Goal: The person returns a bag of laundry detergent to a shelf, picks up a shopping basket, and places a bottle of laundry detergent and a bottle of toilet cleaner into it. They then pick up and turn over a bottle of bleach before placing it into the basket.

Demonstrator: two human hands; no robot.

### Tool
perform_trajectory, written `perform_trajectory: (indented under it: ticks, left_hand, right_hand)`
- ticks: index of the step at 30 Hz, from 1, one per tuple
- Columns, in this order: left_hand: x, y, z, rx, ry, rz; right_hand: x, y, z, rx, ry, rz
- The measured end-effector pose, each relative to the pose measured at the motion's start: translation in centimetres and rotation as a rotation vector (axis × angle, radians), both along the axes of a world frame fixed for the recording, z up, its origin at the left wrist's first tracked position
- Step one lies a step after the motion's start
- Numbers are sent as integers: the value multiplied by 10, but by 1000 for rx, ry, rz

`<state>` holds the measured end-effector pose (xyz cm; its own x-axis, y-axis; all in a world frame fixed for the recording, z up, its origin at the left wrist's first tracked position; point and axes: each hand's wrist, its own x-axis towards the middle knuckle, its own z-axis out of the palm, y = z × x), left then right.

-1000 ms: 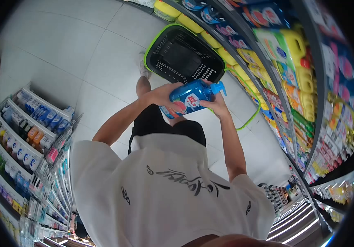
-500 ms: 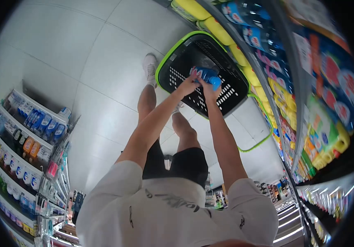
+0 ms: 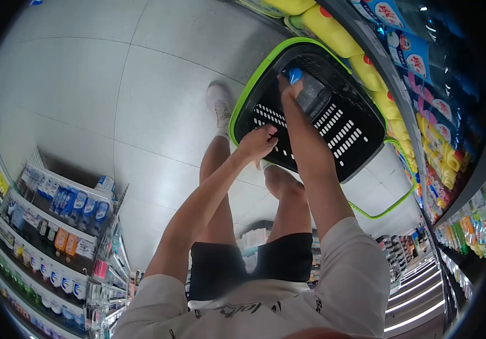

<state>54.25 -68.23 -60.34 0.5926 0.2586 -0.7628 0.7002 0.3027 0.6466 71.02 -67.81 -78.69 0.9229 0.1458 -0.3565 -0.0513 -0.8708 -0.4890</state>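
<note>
A black shopping basket with a bright green rim and handle stands on the floor beside the right-hand shelves. My right hand reaches into its far end and is closed on a blue bottle, whose blue cap shows above the fingers. Most of the bottle is hidden by the hand. A clear, see-through item lies in the basket next to that hand. Over the basket's near left part is my left hand, its fingers curled and holding nothing that shows.
Yellow bottles line the lower right shelf, with blue-labelled bottles above. At the left, a shelf unit holds rows of small bottles. My shoe is on the tiled floor left of the basket.
My left hand has come off the blue bottle and drawn back toward me. My right hand has carried the bottle to the basket's far end. The basket appears larger and further right in view.
</note>
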Motion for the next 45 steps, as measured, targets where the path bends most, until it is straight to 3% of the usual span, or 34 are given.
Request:
perform_trajectory:
  ticks: [6,8,9,11,13,15,17,19,22,24,25,26,27,28,29,30,31,33,35,37,39,41,42,44,45]
  left_hand:
    - [-5,8,16,42,-46,-19]
    - [-12,1,14,81,-40,-54]
    - [-16,-2,12,114,-35,-79]
    - [-22,-4,20,197,-23,-110]
    - [-29,-1,32,283,-16,-139]
    - [-33,0,44,488,-30,-319]
    - [-42,-9,49,520,-46,-304]
    - [-52,-19,60,640,24,-312]
    - [-56,-27,105,547,143,-357]
    - [-82,-40,96,580,212,-550]
    - [-89,-42,119,606,142,-465]
    - [-94,-42,121,570,190,-594]
    - [-103,-40,116,606,75,-762]
    - [-120,-41,99,607,-29,-711]
    - [-155,-24,31,570,-242,-859]
    - [-124,-44,106,545,23,-740]
    - [-142,-35,81,771,-635,-644]
    - [-107,-33,100,833,-650,-1321]
    - [-65,-53,127,749,-204,-1514]
    - [-26,-83,159,272,200,-761]
    - [19,-94,206,107,248,-450]
    - [76,-85,151,607,-299,-1287]
    - [111,-105,197,417,26,-1072]
    - [160,-130,233,184,33,-756]
    - [182,-147,268,143,20,-722]
  right_hand:
    - [-9,1,3,-133,138,122]
    - [-7,-7,25,-226,296,372]
    - [-3,-11,36,-212,288,367]
    - [5,-35,46,-328,447,679]
    - [13,-61,52,-231,447,715]
    - [26,-79,80,-145,437,752]
    - [32,-95,121,-115,545,679]
    - [37,-123,162,-32,465,702]
    - [52,-165,257,-3,474,759]
    - [62,-201,319,25,415,808]
    - [68,-222,338,58,350,825]
    - [76,-241,367,80,385,721]
    - [80,-265,392,105,430,612]
    - [86,-288,411,63,380,616]
    - [94,-314,426,17,325,605]
    - [100,-349,422,35,210,597]
    - [106,-381,423,45,90,591]
    - [115,-435,452,49,255,293]
    - [123,-488,463,-41,369,190]
    - [117,-557,420,-29,269,196]
    - [97,-590,453,8,437,-191]
    - [69,-616,477,80,424,-365]
    - [46,-628,482,112,420,-487]
    - [4,-636,495,175,385,-617]
    - [-17,-640,497,229,344,-708]
